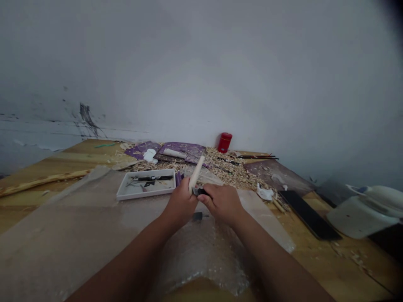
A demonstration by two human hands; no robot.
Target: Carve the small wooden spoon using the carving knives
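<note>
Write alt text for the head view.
Two bare hands work over a bench: the left hand grips a pale wooden stick, the right hand a dark-handled blade against it. Beyond lie wood shavings, a white tray and a red canister.

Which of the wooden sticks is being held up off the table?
The short pale stick in your left hand; the others, like the long stick at far left, are lying down.
</note>
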